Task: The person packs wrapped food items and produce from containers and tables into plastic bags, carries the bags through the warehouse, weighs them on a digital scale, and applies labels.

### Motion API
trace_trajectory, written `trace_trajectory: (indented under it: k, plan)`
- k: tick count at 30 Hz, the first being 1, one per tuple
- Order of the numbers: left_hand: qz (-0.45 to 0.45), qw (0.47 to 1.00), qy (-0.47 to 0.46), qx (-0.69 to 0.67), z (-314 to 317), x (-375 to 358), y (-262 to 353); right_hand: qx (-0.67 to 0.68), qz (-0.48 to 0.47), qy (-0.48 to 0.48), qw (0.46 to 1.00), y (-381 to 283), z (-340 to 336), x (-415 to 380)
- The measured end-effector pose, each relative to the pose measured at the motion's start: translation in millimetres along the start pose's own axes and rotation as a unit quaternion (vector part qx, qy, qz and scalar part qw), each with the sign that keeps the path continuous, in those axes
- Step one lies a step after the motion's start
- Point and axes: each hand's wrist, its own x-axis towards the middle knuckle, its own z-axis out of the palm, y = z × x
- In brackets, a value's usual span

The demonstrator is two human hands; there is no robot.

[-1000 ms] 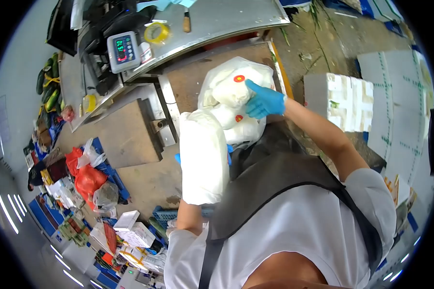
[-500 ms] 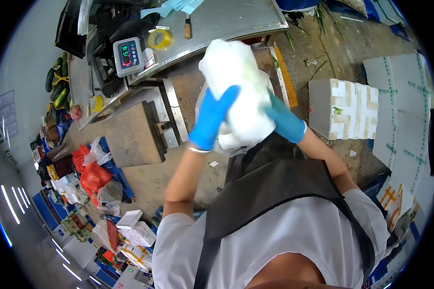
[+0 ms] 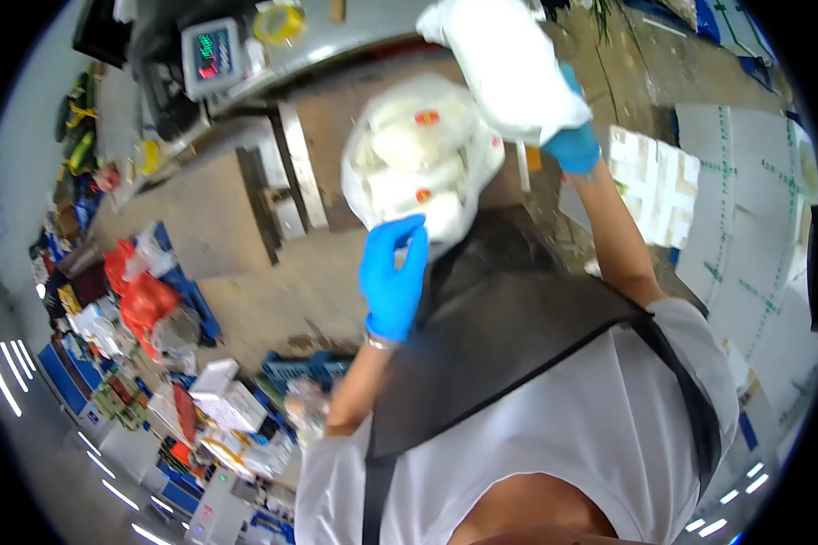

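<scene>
Blue-gloved right hand (image 3: 573,145) clamped on white wrapped bundle (image 3: 509,64), raised over desk's (image 3: 354,136) near edge; left hand (image 3: 393,272) open, touching clear bag (image 3: 418,154). Better: steady bag's rim first.

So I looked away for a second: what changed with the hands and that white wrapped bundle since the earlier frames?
The right hand carried the white wrapped bundle up and to the right, holding it alone. The left hand let go of it and now sits at the rim of the clear bag of packs. The bag, scale and foam box stayed put.
</scene>
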Motion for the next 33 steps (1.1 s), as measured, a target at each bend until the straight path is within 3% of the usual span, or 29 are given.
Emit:
trace_trajectory:
  k: [2,6,9,11,12,13,16,17,20,21,23,24,26,27,30,31,32,33]
  plan:
    - [0.009,0.996,-0.084,0.012,19.7,-2.2,-14.8,-0.111,0.017,0.043,0.993,2.6,12.6,-16.3]
    - [0.094,0.971,0.044,0.216,68.1,8.0,-103.6,-0.312,0.008,0.052,0.949,0.0,34.3,-49.4]
    - [-0.022,0.973,0.03,0.228,63.6,24.5,-97.5,-0.4,0.019,0.047,0.915,-5.3,37.9,-75.5]
    - [-0.018,0.971,0.121,0.206,65.6,8.5,-114.0,-0.409,0.067,0.054,0.908,-6.2,27.5,-93.4]
    - [-0.015,0.966,0.167,0.195,67.1,-1.4,-127.2,-0.362,0.123,0.071,0.921,-6.1,18.4,-102.2]
    - [-0.025,0.976,0.168,0.135,67.9,-14.6,-150.1,-0.155,0.221,0.148,0.951,4.2,4.0,-114.6]
    - [-0.228,0.973,0.021,0.035,61.0,-33.3,-186.6,0.133,0.352,0.185,0.908,-2.6,-9.5,-137.4]
    - [-0.231,0.971,0.036,0.052,59.0,-25.7,-174.5,0.04,0.36,0.131,0.923,0.6,-17.0,-150.4]
    - [-0.022,0.987,0.152,0.039,57.3,15.1,-141.6,-0.128,0.341,0.005,0.931,4.8,-22.1,-170.4]
    - [0.014,0.99,0.094,0.105,55.2,29.1,-134.1,-0.187,0.291,-0.075,0.935,-7.8,-9.7,-165.6]
    - [0.086,0.968,-0.019,0.235,45.7,61.3,-134.4,-0.197,0.261,-0.113,0.938,0.2,-4.3,-168.3]
    - [0.093,0.97,-0.042,0.223,47.0,74.7,-152.6,-0.201,0.245,-0.132,0.939,4.2,-1.6,-169.7]
    - [0.109,0.97,-0.092,0.198,47.6,95.2,-178.4,-0.378,0.241,-0.204,0.87,9.1,-5.4,-168.2]
    - [0.094,0.966,-0.115,0.21,41.0,100.1,-179.0,-0.378,0.236,-0.214,0.869,7.9,-4.4,-167.5]
    - [0.026,0.955,-0.183,0.233,22.3,107.1,-146.1,-0.346,0.254,-0.187,0.884,12.8,-0.5,-162.7]
    - [0.037,0.959,-0.172,0.22,17.7,106.4,-140.9,-0.19,0.362,-0.097,0.908,14.3,0.8,-160.2]
    - [0.03,0.954,-0.164,0.25,12.3,101.0,-133.8,-0.024,0.453,-0.001,0.891,14.8,2.8,-158.4]
    - [0.025,0.947,-0.156,0.28,5.4,93.7,-125.3,0.143,0.522,0.095,0.836,15.4,5.2,-155.2]
